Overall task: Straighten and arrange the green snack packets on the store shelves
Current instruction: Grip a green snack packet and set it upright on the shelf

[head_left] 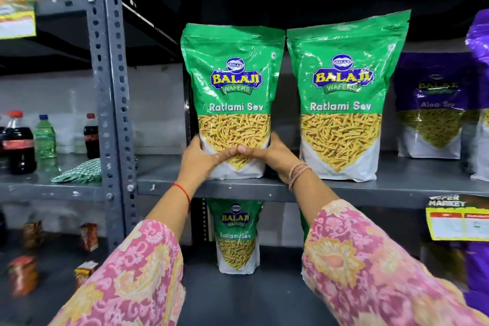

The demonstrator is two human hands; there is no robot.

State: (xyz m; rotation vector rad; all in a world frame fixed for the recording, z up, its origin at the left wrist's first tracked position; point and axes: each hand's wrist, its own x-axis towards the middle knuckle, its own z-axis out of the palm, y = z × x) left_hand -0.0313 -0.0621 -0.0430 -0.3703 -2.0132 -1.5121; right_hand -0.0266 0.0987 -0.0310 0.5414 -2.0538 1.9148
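Two green Ratlami Sev packets stand upright on the grey middle shelf (397,182). The left packet (234,82) is gripped low down from both sides: my left hand (201,159) holds its left lower edge and my right hand (272,156) its right lower edge, thumbs meeting across the front. The right green packet (344,98) stands free beside it, a narrow gap between them. On the shelf below, a third green packet (238,235) stands upright, and another one is mostly hidden behind my right sleeve.
Purple Aloo Sev packets (434,106) stand to the right on the same shelf. A slotted grey upright post (111,103) borders the bay on the left. Beyond it are drink bottles (21,140) and a green checked cloth (82,172). A yellow price tag (460,219) hangs at the shelf edge.
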